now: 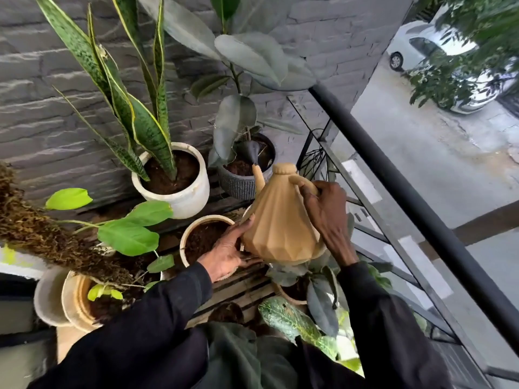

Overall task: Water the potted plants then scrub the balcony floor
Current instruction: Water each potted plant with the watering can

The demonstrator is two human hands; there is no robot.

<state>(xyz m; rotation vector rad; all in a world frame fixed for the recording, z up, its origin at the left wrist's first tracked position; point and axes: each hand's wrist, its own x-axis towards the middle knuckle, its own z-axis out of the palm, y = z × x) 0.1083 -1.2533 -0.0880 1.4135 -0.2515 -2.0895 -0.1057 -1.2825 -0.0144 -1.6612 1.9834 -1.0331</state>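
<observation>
Tilting a tan faceted watering can (280,220) spout-first over the dark ribbed pot (238,189) of a rubber plant (252,54), beside the white pot (182,200) of a snake plant (146,127). Curling the right hand (323,209) in a closed grip round the can's handle; pressing the left hand (227,248), fingers straight and grip open, against its lower side, above a soil-filled tan pot (196,220), near the black railing (393,169)

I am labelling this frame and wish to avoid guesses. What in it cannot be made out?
Head view only.
- Water flow: the watering can has a spout whose end merges with dark soil and leaves in the grey pot.
- Water level: the can is opaque.
- Round pot contents: half covered by the left hand.
- Balcony floor: hidden by the slatted stand and sleeves.
</observation>
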